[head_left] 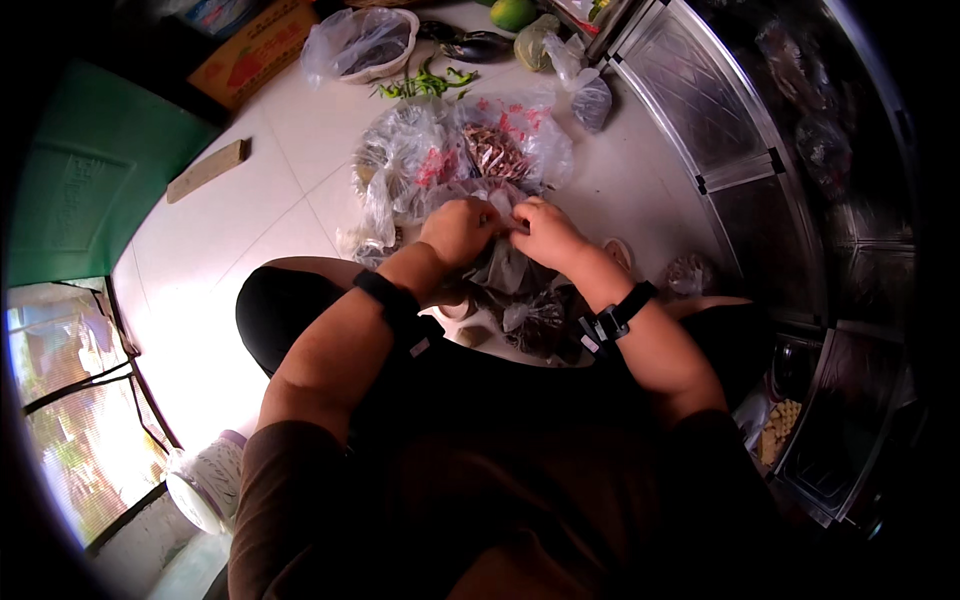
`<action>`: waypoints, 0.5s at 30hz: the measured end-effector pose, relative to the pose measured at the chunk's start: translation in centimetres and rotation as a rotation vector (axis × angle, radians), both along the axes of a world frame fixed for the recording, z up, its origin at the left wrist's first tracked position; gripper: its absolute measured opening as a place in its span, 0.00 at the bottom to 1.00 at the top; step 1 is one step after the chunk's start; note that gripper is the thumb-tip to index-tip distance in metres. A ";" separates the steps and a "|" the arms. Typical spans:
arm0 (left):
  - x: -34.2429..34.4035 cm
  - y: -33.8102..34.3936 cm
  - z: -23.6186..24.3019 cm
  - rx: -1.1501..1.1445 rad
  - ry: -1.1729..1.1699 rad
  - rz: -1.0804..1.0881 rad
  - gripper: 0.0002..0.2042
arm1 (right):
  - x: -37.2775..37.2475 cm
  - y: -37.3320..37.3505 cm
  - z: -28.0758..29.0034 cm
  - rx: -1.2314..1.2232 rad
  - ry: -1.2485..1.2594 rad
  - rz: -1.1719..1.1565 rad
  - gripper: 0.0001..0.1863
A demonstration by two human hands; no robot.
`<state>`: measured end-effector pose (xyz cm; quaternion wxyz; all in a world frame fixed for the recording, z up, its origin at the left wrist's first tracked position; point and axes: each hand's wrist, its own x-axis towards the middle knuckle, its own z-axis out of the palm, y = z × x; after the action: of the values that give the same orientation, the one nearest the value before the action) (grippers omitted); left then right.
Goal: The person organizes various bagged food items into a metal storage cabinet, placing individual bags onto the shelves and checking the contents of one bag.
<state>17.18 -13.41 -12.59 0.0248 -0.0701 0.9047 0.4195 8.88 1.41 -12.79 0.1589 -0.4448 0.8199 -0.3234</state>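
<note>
Between my knees, both hands meet at the top of a thin clear plastic bag (pixel 500 258). My left hand (pixel 462 228) has its fingers curled on the plastic, and my right hand (pixel 545 235) pinches it just to the right. Just beyond are a bag of reddish-brown dried pieces (pixel 492 150) and a crumpled bag with pale contents (pixel 385 150). Below my hands lie a dark-filled bag (pixel 535 320) and more small bags, partly hidden by my hands and arms.
Green peppers (pixel 420 82), eggplants (pixel 480 48), a green round fruit (pixel 512 14), a bowl (pixel 385 70) and a carton (pixel 250 55) sit farther back on the tiled floor (pixel 290 210). A wood strip (pixel 205 170) lies left; metal-framed cabinets (pixel 690 75) line the right; a white bucket (pixel 200 480) is lower left.
</note>
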 end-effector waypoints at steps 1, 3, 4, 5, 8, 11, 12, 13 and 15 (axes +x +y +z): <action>-0.1 -0.1 0.1 0.015 -0.028 0.027 0.10 | 0.3 -0.2 0.4 0.001 -0.003 0.005 0.11; -0.2 0.0 0.4 0.030 -0.057 0.056 0.11 | 0.7 -0.6 1.4 0.166 0.133 -0.096 0.08; -0.3 0.1 0.5 0.036 -0.056 0.060 0.11 | 0.8 -0.5 1.4 0.166 0.133 -0.094 0.08; -0.3 0.1 0.5 0.043 -0.056 0.065 0.11 | 0.9 -0.3 1.3 0.205 0.296 -0.054 0.06; -0.3 -0.3 0.3 0.042 -0.040 0.050 0.10 | 1.2 -0.1 1.5 0.281 0.509 0.016 0.04; -0.3 -0.9 0.0 -0.017 -0.060 0.092 0.10 | 1.5 0.6 1.3 0.305 0.557 0.060 0.04; -0.3 -1.4 -0.3 -0.013 -0.064 0.096 0.10 | 1.5 0.8 1.1 0.283 0.556 0.079 0.04; -0.2 -2.0 -0.7 -0.015 -0.115 0.137 0.10 | 1.6 1.2 0.8 0.285 0.552 0.085 0.04; -0.1 -2.9 -1.7 -0.044 -0.155 0.184 0.10 | 1.4 2.3 0.1 0.368 0.426 0.062 0.04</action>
<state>17.07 -16.35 -14.32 0.0546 -0.1859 0.8987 0.3934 10.29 3.71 -12.71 0.0711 -0.4911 0.8659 -0.0634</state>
